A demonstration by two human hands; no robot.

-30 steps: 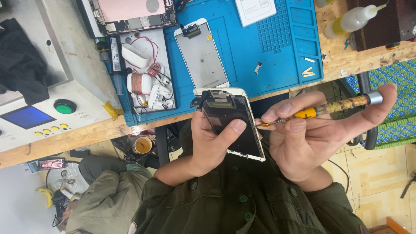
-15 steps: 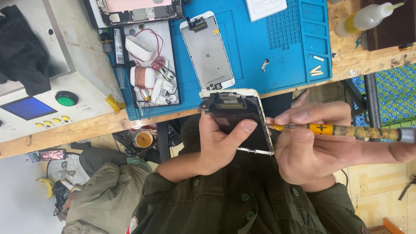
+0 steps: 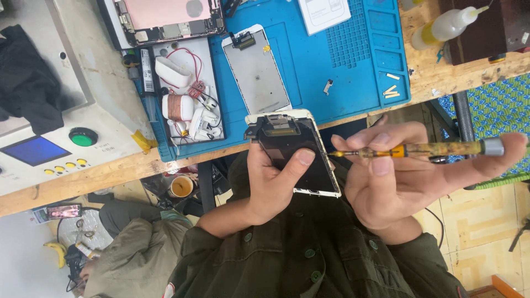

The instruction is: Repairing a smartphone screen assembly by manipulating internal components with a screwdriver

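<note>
- Phone screen assy (image 3: 301,160), dark, white-edged, held up in the air just off the near table edge, above the lap; small black bracket/flex part at its top end.
- Left hand (image 3: 270,185) wrapped round the assy from the left, grip closed on it, thumb pressed across the dark face.
- Right hand (image 3: 397,176) just right of the assy, grip closed on a screwdriver (image 3: 419,149), yellow/amber handle w/ silver cap; held near horizontal, tip at the assy's right edge, near top.
- Blue work mat (image 3: 342,66) on the wooden table (image 3: 99,182), beyond the hands.
- On mat: second screen panel (image 3: 256,69), white frame, lying flat, well apart from the held one; small metal bit (image 3: 328,86) beside it; few pale sticks (image 3: 392,91) at mat's right side.
- Tray (image 3: 182,91) at mat's left w/ white earbud case parts, red wires.
- Opened pink phone body (image 3: 165,19) at top edge.
- Squeeze bottle (image 3: 447,25), yellowish liquid, lying on table at right.
- Grey machine (image 3: 55,138) at left, blue display, green button.
- Dark green jacket (image 3: 309,259) below hands.
</note>
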